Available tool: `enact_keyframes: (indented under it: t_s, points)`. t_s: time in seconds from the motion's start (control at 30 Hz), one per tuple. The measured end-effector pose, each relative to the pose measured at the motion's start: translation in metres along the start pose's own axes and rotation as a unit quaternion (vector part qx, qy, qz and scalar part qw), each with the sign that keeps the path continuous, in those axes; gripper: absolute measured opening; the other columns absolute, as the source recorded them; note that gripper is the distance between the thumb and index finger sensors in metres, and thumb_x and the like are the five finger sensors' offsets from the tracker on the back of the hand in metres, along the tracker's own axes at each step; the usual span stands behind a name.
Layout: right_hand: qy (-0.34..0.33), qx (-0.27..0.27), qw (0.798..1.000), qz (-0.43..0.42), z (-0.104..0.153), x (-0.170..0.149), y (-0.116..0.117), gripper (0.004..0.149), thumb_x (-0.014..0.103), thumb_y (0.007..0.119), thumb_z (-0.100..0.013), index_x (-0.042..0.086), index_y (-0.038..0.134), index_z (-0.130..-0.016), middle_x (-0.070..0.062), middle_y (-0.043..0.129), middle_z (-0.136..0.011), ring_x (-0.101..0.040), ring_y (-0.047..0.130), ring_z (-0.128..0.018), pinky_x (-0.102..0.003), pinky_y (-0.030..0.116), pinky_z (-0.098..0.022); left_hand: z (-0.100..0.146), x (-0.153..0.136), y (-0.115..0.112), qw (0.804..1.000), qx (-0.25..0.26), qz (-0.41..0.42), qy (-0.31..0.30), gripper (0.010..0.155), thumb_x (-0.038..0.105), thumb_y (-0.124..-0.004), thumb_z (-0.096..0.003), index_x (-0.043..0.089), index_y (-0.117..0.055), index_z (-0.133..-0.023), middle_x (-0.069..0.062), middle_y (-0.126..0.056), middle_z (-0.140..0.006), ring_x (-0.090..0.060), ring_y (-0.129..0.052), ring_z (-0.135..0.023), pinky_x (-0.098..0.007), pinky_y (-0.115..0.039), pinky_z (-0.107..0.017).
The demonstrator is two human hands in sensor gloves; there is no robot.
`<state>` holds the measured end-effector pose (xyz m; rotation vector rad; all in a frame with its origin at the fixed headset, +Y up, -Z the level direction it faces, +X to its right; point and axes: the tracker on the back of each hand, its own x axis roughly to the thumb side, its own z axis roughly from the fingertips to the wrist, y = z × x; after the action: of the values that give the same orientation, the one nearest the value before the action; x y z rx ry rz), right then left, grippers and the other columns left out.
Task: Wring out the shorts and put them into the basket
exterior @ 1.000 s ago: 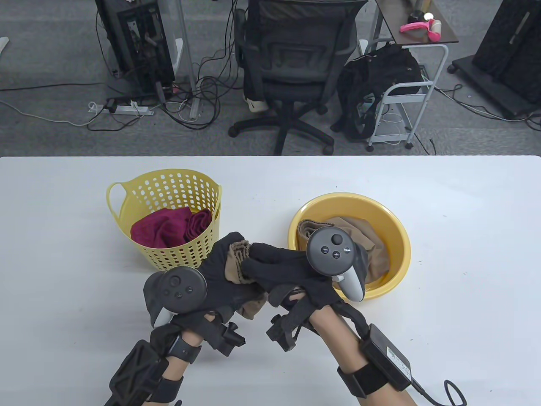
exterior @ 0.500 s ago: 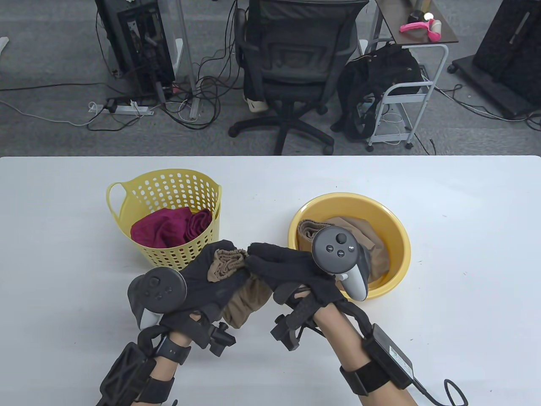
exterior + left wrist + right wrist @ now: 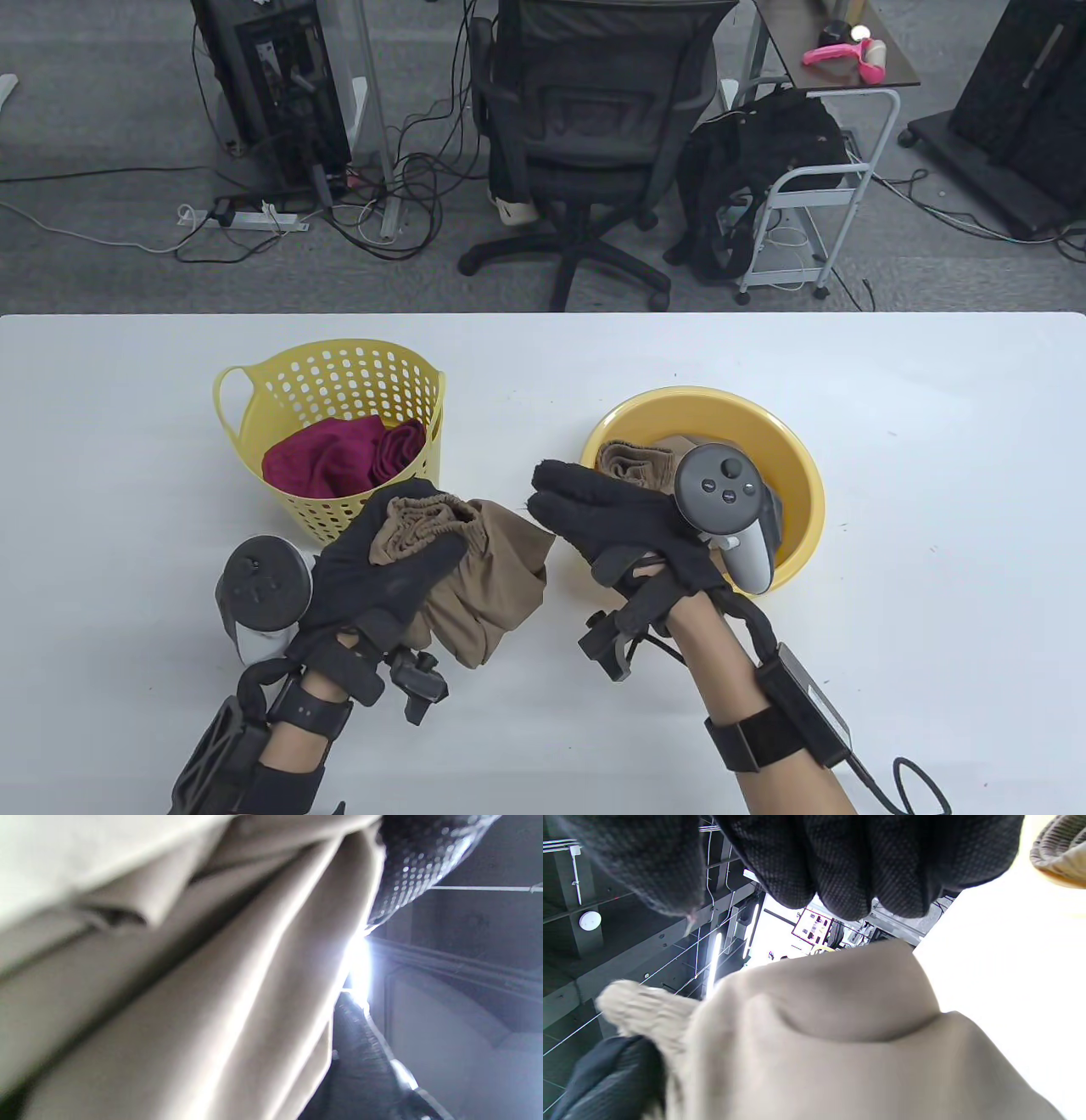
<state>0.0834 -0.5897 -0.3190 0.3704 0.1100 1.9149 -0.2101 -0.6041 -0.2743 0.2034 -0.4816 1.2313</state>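
Note:
Tan shorts [image 3: 488,577] hang bunched from my left hand [image 3: 399,552], whose fingers curl round the waistband in front of the yellow perforated basket [image 3: 339,373]. The same tan cloth [image 3: 191,984] fills the left wrist view and the lower part of the right wrist view, where the shorts [image 3: 840,1043] sit just below my fingertips. My right hand [image 3: 594,509] hovers apart from the shorts, fingers straight and holding nothing, at the near left rim of the yellow basin [image 3: 789,475]. A second tan garment [image 3: 632,463] lies in that basin.
Dark red cloth [image 3: 339,458] lies in the basket. An office chair [image 3: 585,136], a computer tower [image 3: 271,85], floor cables and a wheeled cart [image 3: 831,170] stand beyond the far edge of the white table [image 3: 933,552].
My right hand let go of the shorts and moved right toward the basin. My left hand drew the shorts left and nearer, and the cloth loosened and hangs wider.

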Motion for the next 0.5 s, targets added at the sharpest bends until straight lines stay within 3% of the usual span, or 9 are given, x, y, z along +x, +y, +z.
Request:
enact_keyframes:
  t_s: [0.27, 0.5]
  points:
    - [0.021, 0.071, 0.995, -0.069, -0.005, -0.027, 0.010, 0.093, 0.076, 0.079, -0.047, 0.011, 0.058, -0.110, -0.031, 0.062, -0.106, -0.064, 0.069, -0.088, -0.072, 0.069, -0.056, 0.001, 0.001, 0.003, 0.997, -0.002, 0.082, -0.012, 0.063, 0.049, -0.092, -0.0534, 0.019, -0.062, -0.100, -0.013, -0.085, -0.095, -0.039, -0.101, -0.082, -0.064, -0.079, -0.060]
    - [0.024, 0.180, 0.970, -0.160, -0.009, -0.046, 0.034, 0.110, 0.084, 0.078, -0.042, 0.012, 0.039, -0.116, -0.034, 0.042, -0.112, -0.073, 0.052, -0.091, -0.079, 0.062, -0.057, -0.001, -0.007, 0.000, 0.987, -0.008, 0.161, -0.010, 0.063, 0.049, -0.092, -0.0538, 0.019, -0.062, -0.100, -0.013, -0.084, -0.096, -0.039, -0.100, -0.083, -0.064, -0.078, -0.062]
